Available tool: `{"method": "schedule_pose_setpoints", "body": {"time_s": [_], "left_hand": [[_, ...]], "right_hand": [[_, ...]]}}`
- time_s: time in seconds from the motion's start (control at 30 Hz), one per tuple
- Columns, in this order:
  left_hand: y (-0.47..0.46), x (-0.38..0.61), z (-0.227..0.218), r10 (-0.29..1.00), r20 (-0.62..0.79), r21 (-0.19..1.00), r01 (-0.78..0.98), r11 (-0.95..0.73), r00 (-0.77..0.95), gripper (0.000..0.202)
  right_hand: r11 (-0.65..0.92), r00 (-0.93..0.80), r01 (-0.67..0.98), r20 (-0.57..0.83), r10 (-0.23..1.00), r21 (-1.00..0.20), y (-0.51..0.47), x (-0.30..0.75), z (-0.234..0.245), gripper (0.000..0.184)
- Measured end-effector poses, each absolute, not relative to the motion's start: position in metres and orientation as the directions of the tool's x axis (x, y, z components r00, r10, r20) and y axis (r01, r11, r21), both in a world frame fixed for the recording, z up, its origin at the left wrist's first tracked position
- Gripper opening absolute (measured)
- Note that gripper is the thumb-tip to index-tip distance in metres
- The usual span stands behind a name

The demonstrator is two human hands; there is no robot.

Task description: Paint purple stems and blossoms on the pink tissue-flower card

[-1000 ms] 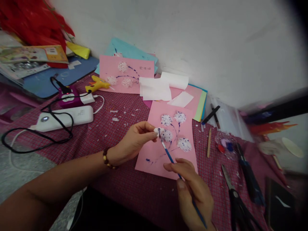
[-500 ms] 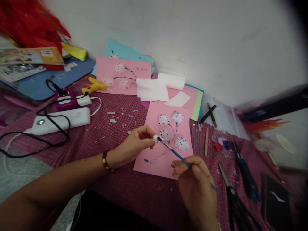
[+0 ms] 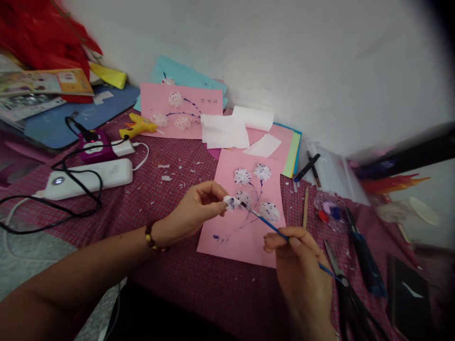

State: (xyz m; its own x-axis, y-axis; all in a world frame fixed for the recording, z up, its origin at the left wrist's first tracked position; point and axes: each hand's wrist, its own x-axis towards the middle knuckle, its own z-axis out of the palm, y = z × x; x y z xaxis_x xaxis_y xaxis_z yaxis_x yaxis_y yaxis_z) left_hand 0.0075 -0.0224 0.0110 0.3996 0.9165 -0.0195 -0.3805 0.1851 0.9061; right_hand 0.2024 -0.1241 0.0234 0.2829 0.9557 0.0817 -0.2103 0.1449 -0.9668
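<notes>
My left hand (image 3: 201, 206) pinches a small crumpled white paper ball (image 3: 232, 202) marked with dark blue paint. A thin blue paintbrush (image 3: 272, 226) rests in the closed fingers of my right hand (image 3: 302, 265). Its dark tip lies just right of the ball; whether the two touch I cannot tell. Both hands hover over a pink sheet (image 3: 234, 237) that carries several round white paper puffs speckled blue, joined by painted blue stems. One puff (image 3: 243, 199) is partly hidden behind the ball and brush tip.
White paper pieces (image 3: 225, 131) and a paper roll (image 3: 254, 118) lie behind the sheet. At left are a yellow glue gun (image 3: 138, 125) and a white power bank (image 3: 92, 179) with cables. Scissors (image 3: 344, 289), a pencil (image 3: 305, 208) and paint pots (image 3: 327, 213) lie at right.
My right hand has moved right and slightly down, drawing the brush tip away from the ball's middle. The ball, turned in my left fingers, now shows more blue.
</notes>
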Motion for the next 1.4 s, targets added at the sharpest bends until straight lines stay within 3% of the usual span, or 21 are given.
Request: {"method": "schedule_pose_setpoints", "body": {"time_s": [0.2,0.43,0.53,0.63,0.8,0.97,1.13,1.27,1.4], "left_hand": [[-0.024,0.008,0.009,0.905,-0.074,0.911,-0.341,0.233,0.42,0.015],[-0.024,0.008,0.007,0.902,-0.062,0.904,-0.358,0.232,0.428,0.017],[-0.022,0.007,0.01,0.917,0.004,0.925,-0.351,0.148,0.398,0.014],[-0.022,0.007,0.015,0.922,0.117,0.966,-0.258,-0.02,0.368,0.012],[-0.026,0.01,0.021,0.905,0.246,0.969,-0.103,-0.224,0.348,0.011],[-0.026,0.012,0.015,0.889,0.284,0.948,0.034,-0.317,0.359,0.009],[-0.02,0.009,0.006,0.852,0.43,0.833,0.231,-0.502,0.298,0.012],[-0.02,0.008,0.006,0.757,0.552,0.731,0.235,-0.641,0.348,0.015],[-0.024,0.008,0.01,0.642,0.656,0.619,0.204,-0.759,0.397,0.016]], "right_hand": [[0.22,0.264,-0.186,0.167,0.95,-0.958,-0.126,0.197,0.029,0.02],[0.075,0.3,-0.169,0.021,0.954,-0.983,-0.122,0.196,0.029,0.018],[0.12,0.323,-0.147,0.066,0.944,-0.982,-0.124,0.201,0.029,0.018],[0.165,0.31,-0.024,0.149,0.939,-0.986,-0.132,0.201,0.029,0.021],[0.26,0.152,0.335,0.324,0.934,-0.906,-0.142,0.196,0.029,0.025],[0.379,-0.026,0.45,0.412,0.911,-0.809,-0.142,0.196,0.027,0.029],[0.438,0.018,0.363,0.476,0.88,-0.823,-0.148,0.199,0.028,0.033],[0.278,0.196,0.211,0.319,0.927,-0.937,-0.146,0.197,0.025,0.026],[0.177,0.215,0.039,0.181,0.96,-0.983,-0.14,0.192,0.021,0.024]]}}
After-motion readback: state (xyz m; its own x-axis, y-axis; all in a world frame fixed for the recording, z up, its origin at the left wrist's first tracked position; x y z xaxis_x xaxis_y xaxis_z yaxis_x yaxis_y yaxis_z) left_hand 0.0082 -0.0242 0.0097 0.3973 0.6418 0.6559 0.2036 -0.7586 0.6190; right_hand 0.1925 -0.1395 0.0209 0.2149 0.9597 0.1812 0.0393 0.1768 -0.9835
